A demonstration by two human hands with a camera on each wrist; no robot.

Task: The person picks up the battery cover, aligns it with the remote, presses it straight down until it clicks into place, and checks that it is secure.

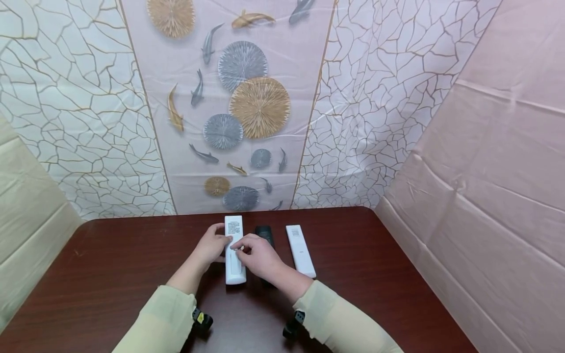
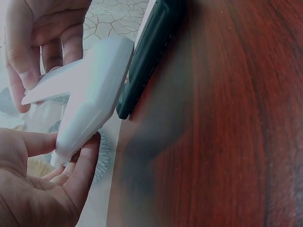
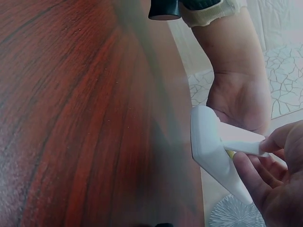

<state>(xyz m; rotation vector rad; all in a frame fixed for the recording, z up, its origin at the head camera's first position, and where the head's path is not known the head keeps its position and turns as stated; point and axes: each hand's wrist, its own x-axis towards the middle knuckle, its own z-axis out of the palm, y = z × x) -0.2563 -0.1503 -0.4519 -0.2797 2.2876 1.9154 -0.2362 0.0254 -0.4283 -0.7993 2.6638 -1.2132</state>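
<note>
A white remote control (image 1: pixel 234 228) is held back side up, its printed label showing in the head view. My left hand (image 1: pixel 211 246) grips it from the left, with the thumb on its edge. My right hand (image 1: pixel 261 257) pinches the free end of its battery cover (image 2: pixel 53 84). That cover stands tilted up from the remote's back in both wrist views, its other end still at the body. Beneath the cover, a small yellow spot (image 3: pixel 230 153) shows in the right wrist view. The right fingers hide part of the cover in the head view.
A black remote control (image 1: pixel 265 232) lies just right of the held one, partly behind the right hand. Further right lies a second white remote control (image 1: pixel 301 252), label side up. The dark red wooden table (image 1: pixel 362 274) ends at a patterned cloth wall (image 1: pixel 353 147).
</note>
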